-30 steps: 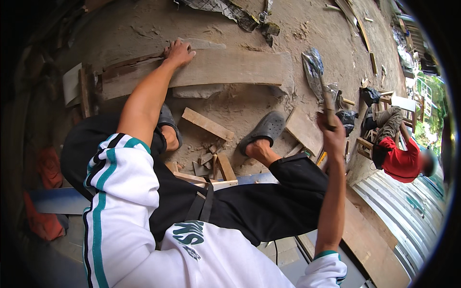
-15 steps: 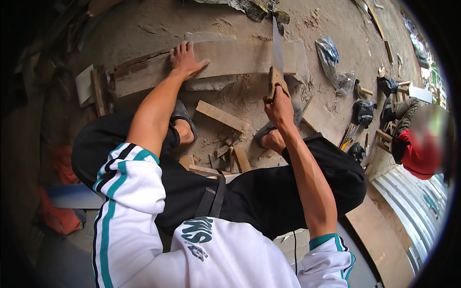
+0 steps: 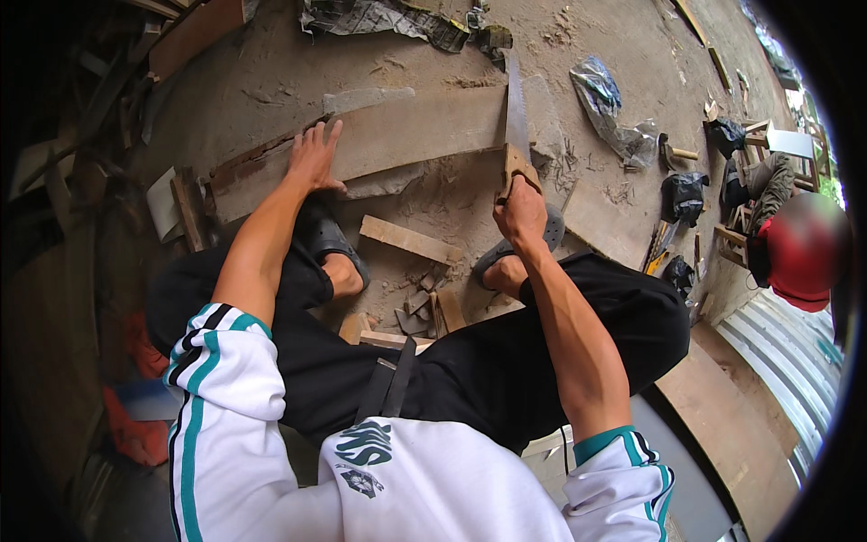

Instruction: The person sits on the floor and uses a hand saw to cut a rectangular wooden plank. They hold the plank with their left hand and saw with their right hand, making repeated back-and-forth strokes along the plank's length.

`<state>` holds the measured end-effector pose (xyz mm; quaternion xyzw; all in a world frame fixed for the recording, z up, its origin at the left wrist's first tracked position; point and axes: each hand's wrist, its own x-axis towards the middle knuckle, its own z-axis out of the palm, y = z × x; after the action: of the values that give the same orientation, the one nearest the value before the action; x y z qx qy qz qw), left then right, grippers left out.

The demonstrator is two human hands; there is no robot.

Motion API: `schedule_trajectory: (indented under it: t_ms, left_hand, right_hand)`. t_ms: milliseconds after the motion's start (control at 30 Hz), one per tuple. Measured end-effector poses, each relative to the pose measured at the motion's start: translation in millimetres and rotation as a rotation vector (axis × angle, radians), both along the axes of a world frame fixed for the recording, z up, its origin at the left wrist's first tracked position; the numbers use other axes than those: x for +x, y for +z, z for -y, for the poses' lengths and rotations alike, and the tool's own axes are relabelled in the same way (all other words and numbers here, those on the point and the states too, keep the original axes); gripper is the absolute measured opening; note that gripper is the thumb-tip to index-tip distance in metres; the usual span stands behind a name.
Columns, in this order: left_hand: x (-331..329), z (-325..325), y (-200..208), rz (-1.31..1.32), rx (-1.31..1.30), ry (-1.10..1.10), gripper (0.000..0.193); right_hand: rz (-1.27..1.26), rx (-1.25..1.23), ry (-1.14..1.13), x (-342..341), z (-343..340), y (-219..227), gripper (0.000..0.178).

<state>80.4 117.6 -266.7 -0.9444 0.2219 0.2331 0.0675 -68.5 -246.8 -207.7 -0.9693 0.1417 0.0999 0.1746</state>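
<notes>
A long wooden board (image 3: 406, 128) lies across low stone blocks (image 3: 384, 183) in front of my feet. My left hand (image 3: 313, 158) presses on its left part, fingers spread and thumb apart, gripping nothing. My right hand (image 3: 521, 212) is closed round the wooden handle of a handsaw (image 3: 517, 113). The saw points away from me, its toothed blade beside the board's right end. Whether the teeth touch the wood I cannot tell. A stone slab (image 3: 545, 113) shows just right of the blade.
Between my feet are a short plank (image 3: 411, 240) and several wood scraps (image 3: 417, 307). Plastic wrapping (image 3: 614, 117), a hammer (image 3: 677, 153) and a black bag (image 3: 684, 199) lie to the right. A person in red (image 3: 799, 262) is at the far right.
The view has shifted slightly. The piece of board that showed right of the blade is no longer seen there. My left hand still rests on the board, and my right hand still holds the saw.
</notes>
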Motion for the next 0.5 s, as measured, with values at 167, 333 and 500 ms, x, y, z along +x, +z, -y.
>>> schedule_trajectory:
  t_ms: [167,333,500]
  left_hand:
    - [2,4,1,-0.035,-0.092,0.026,0.141]
    - [-5,-9,-5,0.027,-0.165,0.008,0.140]
    - [-20,-9,10,0.083,-0.257,-0.011,0.136]
  right_hand:
    - [-0.104,0.025,0.014,13,12,29,0.030]
    - [-0.106,0.085,0.124,22,11,149,0.036]
    - [-0.107,0.196,0.079,13,39,215,0.044]
